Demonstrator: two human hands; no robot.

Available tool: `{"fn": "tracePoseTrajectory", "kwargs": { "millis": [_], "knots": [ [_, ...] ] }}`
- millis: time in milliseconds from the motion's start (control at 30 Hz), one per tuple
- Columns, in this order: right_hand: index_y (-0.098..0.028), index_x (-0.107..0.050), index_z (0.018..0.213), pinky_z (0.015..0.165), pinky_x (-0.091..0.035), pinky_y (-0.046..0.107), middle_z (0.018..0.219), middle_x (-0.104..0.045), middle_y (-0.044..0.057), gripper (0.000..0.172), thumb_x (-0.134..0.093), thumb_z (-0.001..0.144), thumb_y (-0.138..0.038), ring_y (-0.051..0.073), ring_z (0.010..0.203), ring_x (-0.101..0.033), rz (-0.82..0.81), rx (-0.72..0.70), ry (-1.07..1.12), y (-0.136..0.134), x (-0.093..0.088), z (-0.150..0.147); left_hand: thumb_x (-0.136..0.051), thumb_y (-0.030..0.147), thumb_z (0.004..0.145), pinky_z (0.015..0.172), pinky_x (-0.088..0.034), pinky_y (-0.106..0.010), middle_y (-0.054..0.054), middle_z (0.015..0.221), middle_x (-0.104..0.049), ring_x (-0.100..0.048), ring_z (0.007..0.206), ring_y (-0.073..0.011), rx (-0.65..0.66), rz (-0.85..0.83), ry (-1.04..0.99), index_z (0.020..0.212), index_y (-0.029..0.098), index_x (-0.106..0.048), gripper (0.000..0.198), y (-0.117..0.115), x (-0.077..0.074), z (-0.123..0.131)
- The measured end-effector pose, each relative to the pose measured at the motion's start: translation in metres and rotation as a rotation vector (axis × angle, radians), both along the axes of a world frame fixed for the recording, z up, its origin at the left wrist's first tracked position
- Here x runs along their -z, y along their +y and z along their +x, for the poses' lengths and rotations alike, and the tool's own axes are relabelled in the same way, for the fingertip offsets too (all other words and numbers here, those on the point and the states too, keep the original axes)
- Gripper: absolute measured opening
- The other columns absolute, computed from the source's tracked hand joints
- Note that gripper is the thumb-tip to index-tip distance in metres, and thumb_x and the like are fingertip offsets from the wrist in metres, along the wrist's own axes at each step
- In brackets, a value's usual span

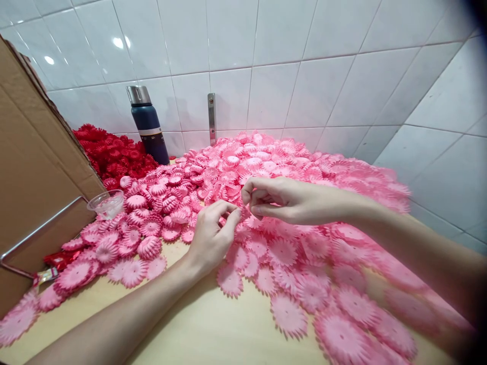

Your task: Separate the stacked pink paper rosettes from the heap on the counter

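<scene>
My left hand (pixel 213 232) is closed in a pinch, thumb against the index finger, above the table's near middle. Just to its right, my right hand (pixel 279 202) has its fingers curled and pinched, the fingertips pointing towards the left hand with a small gap between. Whatever either pinch holds, if anything, is too small to make out. Around and below both hands spreads a big heap of pink scalloped flower discs (pixel 282 252), flat ones with a small centre hole mostly on the right. Thicker, curled pink flower pieces (pixel 149 247) lie to the left of my left hand.
A blue bottle (pixel 149 126) with a steel cap stands before a red flower pile (pixel 114 152). A clear plastic cup (pixel 107 204) sits beside the cardboard box (pixel 41 132) at left. A red wrapper (pixel 63 259) lies below it. The tiled wall (pixel 323 91) carries a metal bracket (pixel 212 119).
</scene>
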State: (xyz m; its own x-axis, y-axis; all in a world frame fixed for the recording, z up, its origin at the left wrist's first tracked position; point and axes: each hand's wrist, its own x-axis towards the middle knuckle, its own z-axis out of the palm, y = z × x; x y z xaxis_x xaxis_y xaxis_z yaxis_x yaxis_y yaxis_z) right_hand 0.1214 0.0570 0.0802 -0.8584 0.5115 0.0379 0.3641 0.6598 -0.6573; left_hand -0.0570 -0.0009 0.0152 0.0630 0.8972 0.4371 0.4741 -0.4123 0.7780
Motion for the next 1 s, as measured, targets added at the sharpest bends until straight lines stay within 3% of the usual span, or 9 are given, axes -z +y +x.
{"fn": "tracePoseTrajectory", "kwargs": {
  "millis": [100,300,467,667,800,1000],
  "knots": [
    [-0.021,-0.048,0.097,0.056,-0.038,0.026,0.073,-0.054,-0.002,0.007,-0.049,0.092,-0.025,0.011,0.062,-0.045,-0.022,0.04,-0.024,-0.002,-0.002,0.001,-0.052,0.024,0.088,0.059,-0.04,-0.025,-0.001,0.068,-0.059,-0.054,0.065,-0.0135,-0.019,-0.023,-0.045,0.07,0.016,-0.061,0.021,0.002,0.002,-0.001],
    [-0.02,-0.05,0.108,0.058,-0.045,0.027,0.083,-0.067,0.002,0.032,-0.064,0.083,-0.034,0.015,0.069,-0.061,-0.031,0.119,0.028,0.0,0.003,-0.002,-0.058,0.03,0.087,0.061,-0.045,-0.025,-0.004,0.082,-0.066,-0.059,0.073,-0.0146,0.033,-0.003,-0.042,0.081,0.016,-0.067,0.018,0.003,0.005,-0.001],
    [-0.019,-0.049,0.108,0.066,-0.05,0.028,0.089,-0.07,0.005,0.031,-0.064,0.082,-0.028,0.016,0.079,-0.066,-0.098,0.101,0.089,0.006,0.007,0.001,-0.061,0.026,0.085,0.065,-0.048,-0.027,-0.005,0.089,-0.067,-0.061,0.079,-0.0157,-0.006,0.014,-0.089,0.087,0.017,-0.067,0.011,0.003,0.005,-0.001],
    [-0.019,-0.053,0.107,0.067,-0.049,0.029,0.09,-0.07,0.004,0.028,-0.061,0.083,-0.031,0.017,0.08,-0.065,-0.023,0.148,0.075,0.009,0.007,0.002,-0.067,0.025,0.081,0.066,-0.051,-0.026,-0.003,0.092,-0.064,-0.063,0.083,-0.0154,0.001,-0.042,-0.255,0.096,0.019,-0.057,0.019,0.005,0.009,0.0],
    [-0.019,-0.055,0.106,0.063,-0.048,0.027,0.086,-0.069,0.002,0.033,-0.069,0.078,-0.031,0.015,0.074,-0.062,0.054,0.129,0.052,0.006,0.007,-0.002,-0.065,0.023,0.082,0.063,-0.048,-0.025,-0.002,0.086,-0.064,-0.063,0.077,-0.014,0.008,-0.076,-0.271,0.096,0.02,-0.056,0.017,0.004,0.009,0.001],
    [-0.019,-0.057,0.097,0.056,-0.041,0.025,0.068,-0.066,-0.002,0.021,-0.065,0.082,-0.03,0.011,0.06,-0.057,0.15,0.138,0.074,0.001,0.007,-0.004,-0.061,0.025,0.085,0.074,-0.05,-0.03,-0.003,0.092,-0.064,-0.063,0.087,-0.0159,0.03,-0.043,-0.296,0.095,0.019,-0.058,0.012,0.002,0.007,0.0]
  ]
}}
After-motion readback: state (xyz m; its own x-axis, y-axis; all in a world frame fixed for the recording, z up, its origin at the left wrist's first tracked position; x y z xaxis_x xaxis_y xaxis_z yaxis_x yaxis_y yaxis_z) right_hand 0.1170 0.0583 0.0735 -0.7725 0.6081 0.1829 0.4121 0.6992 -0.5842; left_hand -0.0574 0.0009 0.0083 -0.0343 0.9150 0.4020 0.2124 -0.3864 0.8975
